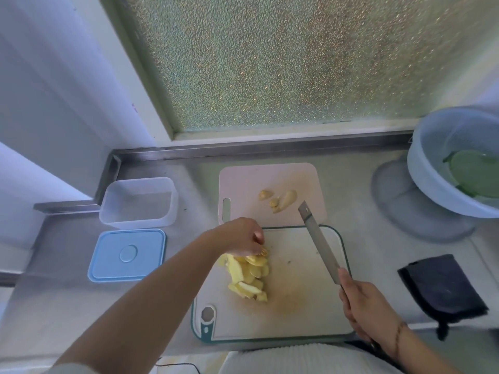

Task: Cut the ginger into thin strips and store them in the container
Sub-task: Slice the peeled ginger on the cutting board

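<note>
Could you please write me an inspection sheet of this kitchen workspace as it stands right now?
Surface: steel counter, bare metal, shadowed at right.
Job's things: ginger slices piled on the teal-edged cutting board; ginger pieces on the pink board; clear container open and empty, its blue lid flat in front.
Clutter: dark cloth at right; pale colander holding something green.
Hands: left hand touches the slices at the pile's far end; right hand grips the knife, blade lifted off the ginger.
Cables: thin dark cable at the bottom edge.
Surroundings: frosted window behind the counter.
</note>
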A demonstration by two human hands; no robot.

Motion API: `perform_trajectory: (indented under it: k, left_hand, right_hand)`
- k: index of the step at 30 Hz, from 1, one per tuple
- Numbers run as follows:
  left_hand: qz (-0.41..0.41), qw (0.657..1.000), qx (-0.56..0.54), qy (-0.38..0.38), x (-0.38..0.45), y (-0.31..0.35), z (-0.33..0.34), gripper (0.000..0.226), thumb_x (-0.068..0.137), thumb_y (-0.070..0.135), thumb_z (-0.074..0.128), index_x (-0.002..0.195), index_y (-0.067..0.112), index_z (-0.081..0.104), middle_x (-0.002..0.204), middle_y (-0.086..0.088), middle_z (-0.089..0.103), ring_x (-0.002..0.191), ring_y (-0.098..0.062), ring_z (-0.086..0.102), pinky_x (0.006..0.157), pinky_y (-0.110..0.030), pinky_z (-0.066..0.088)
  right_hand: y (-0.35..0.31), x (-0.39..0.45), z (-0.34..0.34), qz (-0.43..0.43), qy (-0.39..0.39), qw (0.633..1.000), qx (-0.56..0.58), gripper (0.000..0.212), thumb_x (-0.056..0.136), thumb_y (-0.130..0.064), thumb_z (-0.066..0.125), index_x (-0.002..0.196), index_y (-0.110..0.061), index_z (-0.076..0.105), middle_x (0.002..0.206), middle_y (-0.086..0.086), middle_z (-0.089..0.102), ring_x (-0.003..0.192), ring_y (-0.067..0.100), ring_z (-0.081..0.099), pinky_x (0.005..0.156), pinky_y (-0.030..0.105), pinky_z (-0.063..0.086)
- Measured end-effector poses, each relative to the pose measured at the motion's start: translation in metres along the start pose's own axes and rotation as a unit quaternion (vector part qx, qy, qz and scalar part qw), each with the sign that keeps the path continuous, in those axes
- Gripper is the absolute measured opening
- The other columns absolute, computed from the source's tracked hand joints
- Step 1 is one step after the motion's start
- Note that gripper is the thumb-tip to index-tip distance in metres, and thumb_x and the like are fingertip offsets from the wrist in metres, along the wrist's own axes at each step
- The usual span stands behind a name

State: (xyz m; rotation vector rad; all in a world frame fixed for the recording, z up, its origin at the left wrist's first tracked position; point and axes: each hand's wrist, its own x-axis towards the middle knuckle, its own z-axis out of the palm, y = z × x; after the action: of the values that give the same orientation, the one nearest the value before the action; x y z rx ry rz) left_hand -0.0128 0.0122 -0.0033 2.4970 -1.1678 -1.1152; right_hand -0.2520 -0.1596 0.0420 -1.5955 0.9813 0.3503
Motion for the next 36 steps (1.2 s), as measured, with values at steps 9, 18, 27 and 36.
perform_trajectory:
  k: [9, 18, 27, 36]
  left_hand:
    - [-0.065, 0.990, 0.099, -0.072, 0.020, 0.030, -0.017, 0.025, 0.091, 0.030, 0.057, 0.072, 0.014, 0.059, 0.073, 0.000, 0.055, 0.071, -0.022, 0.053, 0.065, -0.032, 0.047]
    - [-0.122, 0.984, 0.117, -0.052, 0.020, 0.042, -0.003, 0.029, 0.095, 0.034, 0.045, 0.113, 0.016, 0.059, 0.108, -0.003, 0.058, 0.101, -0.028, 0.057, 0.084, -0.037, 0.051]
    - [-0.088, 0.982, 0.170, 0.011, 0.009, 0.034, 0.003, 0.025, 0.096, 0.011, 0.049, 0.118, 0.012, 0.061, 0.113, -0.009, 0.060, 0.092, -0.030, 0.058, 0.077, -0.037, 0.053]
    - [0.161, 0.923, 0.089, 0.338, -0.007, 0.037, 0.047, 0.018, 0.083, 0.018, 0.061, 0.096, 0.019, 0.074, 0.102, 0.002, 0.069, 0.082, -0.022, 0.064, 0.067, -0.029, 0.051]
  right_hand:
    - [-0.001, -0.001, 0.001, -0.015, -0.007, 1.000, -0.006, 0.054, 0.080, -0.064, 0.038, 0.064, -0.013, 0.031, 0.051, 0.005, 0.022, 0.034, 0.013, 0.019, 0.038, 0.017, 0.018]
    - [0.001, -0.001, 0.002, -0.024, -0.013, 0.999, -0.026, 0.053, 0.081, -0.064, 0.037, 0.063, -0.013, 0.031, 0.048, 0.002, 0.024, 0.034, 0.011, 0.021, 0.037, 0.019, 0.020]
    - [0.004, 0.002, -0.001, -0.028, -0.021, 0.999, -0.028, 0.052, 0.087, -0.061, 0.038, 0.060, -0.016, 0.029, 0.047, 0.001, 0.024, 0.033, 0.012, 0.022, 0.037, 0.018, 0.019]
    - [0.014, 0.013, -0.016, -0.040, -0.024, 0.999, -0.026, 0.056, 0.088, -0.060, 0.037, 0.062, -0.011, 0.032, 0.050, 0.006, 0.024, 0.036, 0.014, 0.022, 0.038, 0.020, 0.020]
